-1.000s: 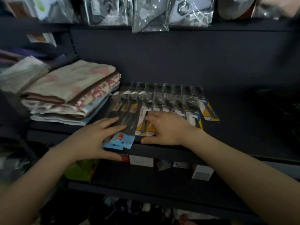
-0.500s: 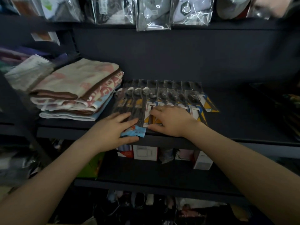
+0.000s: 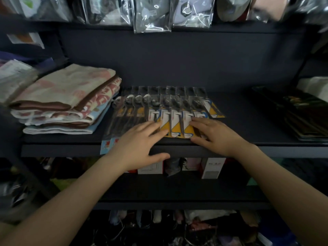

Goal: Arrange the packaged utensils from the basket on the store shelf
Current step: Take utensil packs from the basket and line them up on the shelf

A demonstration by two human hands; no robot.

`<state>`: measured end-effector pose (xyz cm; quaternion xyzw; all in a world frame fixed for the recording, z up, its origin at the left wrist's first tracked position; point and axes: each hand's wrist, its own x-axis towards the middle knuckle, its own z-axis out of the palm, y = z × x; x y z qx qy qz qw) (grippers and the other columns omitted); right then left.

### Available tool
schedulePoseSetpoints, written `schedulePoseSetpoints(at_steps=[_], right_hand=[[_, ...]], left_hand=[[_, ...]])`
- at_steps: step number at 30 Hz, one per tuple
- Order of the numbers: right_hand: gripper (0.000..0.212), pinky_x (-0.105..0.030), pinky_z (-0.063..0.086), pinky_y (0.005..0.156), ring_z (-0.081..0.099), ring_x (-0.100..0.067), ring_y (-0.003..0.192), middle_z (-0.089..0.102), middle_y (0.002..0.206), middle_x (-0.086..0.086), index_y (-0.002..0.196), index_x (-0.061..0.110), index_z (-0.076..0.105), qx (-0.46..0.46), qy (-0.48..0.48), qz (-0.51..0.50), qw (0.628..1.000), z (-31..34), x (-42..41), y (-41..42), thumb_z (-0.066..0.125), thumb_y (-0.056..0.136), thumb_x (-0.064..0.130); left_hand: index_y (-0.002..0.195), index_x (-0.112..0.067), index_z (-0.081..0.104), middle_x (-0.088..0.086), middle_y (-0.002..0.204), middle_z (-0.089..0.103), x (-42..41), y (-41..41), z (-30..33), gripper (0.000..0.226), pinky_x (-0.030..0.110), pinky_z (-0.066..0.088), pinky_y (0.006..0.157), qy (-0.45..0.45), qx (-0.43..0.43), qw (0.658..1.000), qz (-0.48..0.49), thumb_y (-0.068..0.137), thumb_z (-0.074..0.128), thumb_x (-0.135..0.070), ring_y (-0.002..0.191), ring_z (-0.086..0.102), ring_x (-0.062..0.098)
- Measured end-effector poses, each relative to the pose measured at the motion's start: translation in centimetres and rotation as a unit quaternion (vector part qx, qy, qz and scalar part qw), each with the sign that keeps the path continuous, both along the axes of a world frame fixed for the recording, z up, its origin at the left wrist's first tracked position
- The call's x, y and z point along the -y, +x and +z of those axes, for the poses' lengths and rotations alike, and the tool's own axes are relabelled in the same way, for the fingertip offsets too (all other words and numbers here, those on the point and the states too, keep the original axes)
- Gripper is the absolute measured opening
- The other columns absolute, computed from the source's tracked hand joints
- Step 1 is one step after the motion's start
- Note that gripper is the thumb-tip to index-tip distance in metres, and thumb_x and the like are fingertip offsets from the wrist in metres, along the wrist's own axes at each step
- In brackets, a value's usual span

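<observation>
Several packaged utensils [image 3: 166, 110] lie in an overlapping row on the dark shelf [image 3: 239, 128], spoon heads toward the back. The right-hand packs have yellow and white cards; the left-hand packs [image 3: 122, 121] are darker, with blue card ends hanging over the shelf's front edge. My left hand [image 3: 140, 144] lies flat, fingers spread, on the near ends of the left and middle packs, thumb over the shelf edge. My right hand [image 3: 214, 135] rests flat on the near ends of the right packs. Neither hand grips a pack. The basket is out of view.
A stack of folded towels [image 3: 65, 100] sits on the shelf just left of the packs. Dark flat packages [image 3: 301, 114] lie at the right end. Bagged goods [image 3: 152, 13] hang above. Small boxes [image 3: 211, 167] stand on the lower shelf.
Both hands have slid to the right along the row of packs. The yellow cards between them, covered before, now show. The left packs' blue ends stick out over the edge.
</observation>
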<state>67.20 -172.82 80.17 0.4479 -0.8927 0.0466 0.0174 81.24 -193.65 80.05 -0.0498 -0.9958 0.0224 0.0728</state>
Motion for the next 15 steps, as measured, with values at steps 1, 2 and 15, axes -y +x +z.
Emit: schedulePoseSetpoints(at_steps=[1, 2, 15], right_hand=[[0.060, -0.034, 0.019, 0.118, 0.022, -0.015, 0.144, 0.020, 0.158, 0.005, 0.147, 0.027, 0.025, 0.002, 0.002, -0.002, 1.000, -0.1, 0.1, 0.0, 0.035, 0.093, 0.053], [0.060, -0.034, 0.019, 0.118, 0.022, -0.015, 0.144, 0.020, 0.158, 0.005, 0.147, 0.028, 0.025, 0.006, 0.003, -0.001, 1.000, -0.1, 0.2, -0.1, 0.034, 0.093, 0.054], [0.036, -0.031, 0.039, 0.091, 0.060, -0.034, 0.105, 0.064, 0.114, -0.020, 0.109, 0.000, 0.064, -0.100, -0.228, -0.199, 0.948, 4.3, -19.0, -3.5, 0.044, 0.087, 0.020]], left_hand=[[0.146, -0.033, 0.016, -0.006, 0.157, 0.008, -0.2, -0.1, 0.0, 0.091, 0.033, 0.012, 0.114, 0.003, -0.007, 1.000, -0.002, 0.066, 0.006, -0.076, 0.144, 0.007, 0.017], [0.145, -0.032, 0.018, -0.005, 0.157, 0.009, -0.5, -0.2, 0.1, 0.089, 0.034, 0.013, 0.113, 0.009, -0.017, 1.000, -0.004, 0.068, 0.008, -0.075, 0.144, 0.008, 0.017], [0.136, -0.024, 0.040, -0.007, 0.129, 0.052, -14.1, -6.5, 0.8, 0.049, 0.024, 0.042, 0.093, 0.206, -0.092, 0.961, -0.159, 0.089, 0.046, -0.040, 0.120, 0.046, 0.008]])
